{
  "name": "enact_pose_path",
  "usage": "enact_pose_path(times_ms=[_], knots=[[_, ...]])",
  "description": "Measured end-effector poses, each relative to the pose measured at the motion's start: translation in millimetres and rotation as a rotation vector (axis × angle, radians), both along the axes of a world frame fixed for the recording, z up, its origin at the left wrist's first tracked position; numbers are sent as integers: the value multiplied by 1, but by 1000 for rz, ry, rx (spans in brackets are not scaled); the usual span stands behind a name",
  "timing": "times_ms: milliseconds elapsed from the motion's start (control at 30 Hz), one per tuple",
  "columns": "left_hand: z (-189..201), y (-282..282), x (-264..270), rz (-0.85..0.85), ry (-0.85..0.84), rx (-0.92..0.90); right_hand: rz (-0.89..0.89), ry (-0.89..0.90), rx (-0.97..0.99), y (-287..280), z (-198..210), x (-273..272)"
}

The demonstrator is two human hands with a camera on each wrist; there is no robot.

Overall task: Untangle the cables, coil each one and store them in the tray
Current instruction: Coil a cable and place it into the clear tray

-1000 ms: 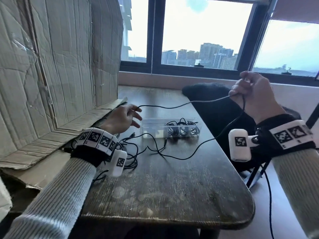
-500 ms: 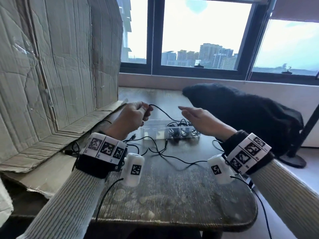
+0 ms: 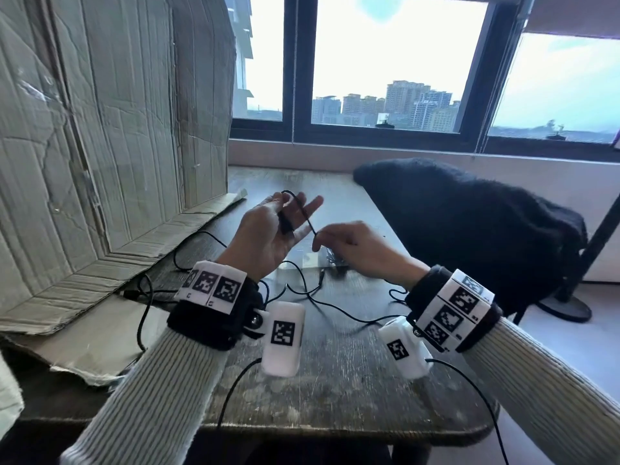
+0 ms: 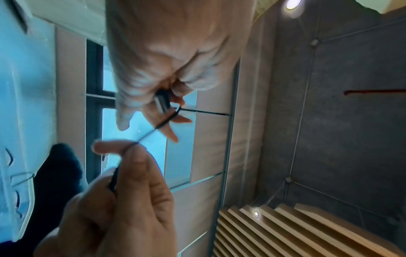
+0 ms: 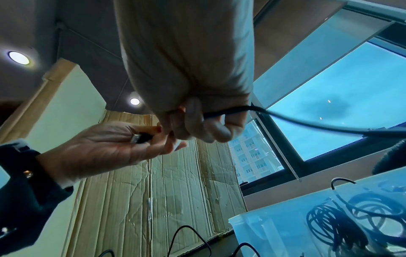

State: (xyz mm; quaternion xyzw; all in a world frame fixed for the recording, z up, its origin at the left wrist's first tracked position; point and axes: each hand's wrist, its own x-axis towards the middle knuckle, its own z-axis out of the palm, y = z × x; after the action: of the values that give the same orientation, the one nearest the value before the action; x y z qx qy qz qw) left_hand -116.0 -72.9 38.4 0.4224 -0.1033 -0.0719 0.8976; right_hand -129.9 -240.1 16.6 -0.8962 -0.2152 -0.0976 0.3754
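My left hand (image 3: 288, 219) is raised palm up above the table, its thumb pinning a black cable's USB plug (image 4: 162, 102) against the fingers. The black cable (image 3: 303, 213) loops over those fingers and runs to my right hand (image 3: 317, 238), which pinches it just beside the left. From there the cable drops to the table and trails off (image 3: 335, 310). The clear tray (image 5: 263, 226) sits behind and below my hands, mostly hidden in the head view. Coiled black cables (image 5: 340, 222) lie in it.
A big creased cardboard sheet (image 3: 117, 129) stands along the left, its flap lying on the wooden table (image 3: 335, 397). Loose black cables (image 3: 144, 297) snake out from under the flap. A black garment (image 3: 469, 223) is draped at the right, with a stand's base (image 3: 567, 310) on the floor.
My right hand let go of the cable it held high at the right, came in open and now pinches the cable near the left hand. The left hand rose and turned palm up.
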Motion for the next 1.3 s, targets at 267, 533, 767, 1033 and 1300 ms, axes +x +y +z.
enact_pose_path(times_ms=[267,533,767,1033,1300], knots=[[-4,0,3,218,-99,285,65,65,-36,-15,20,-25],[-13,-17,-12,47,-494,949,-13,-297,-89,-11,37,-30],[-15,-8,-16,-118,-567,1002,-177,-212,190,-21,28,-15],[-17,4,-15,-35,-252,399,-115,-175,377,-29,25,-19],[-7,0,-15,9,-112,38,16,14,252,-11,-2,-27]])
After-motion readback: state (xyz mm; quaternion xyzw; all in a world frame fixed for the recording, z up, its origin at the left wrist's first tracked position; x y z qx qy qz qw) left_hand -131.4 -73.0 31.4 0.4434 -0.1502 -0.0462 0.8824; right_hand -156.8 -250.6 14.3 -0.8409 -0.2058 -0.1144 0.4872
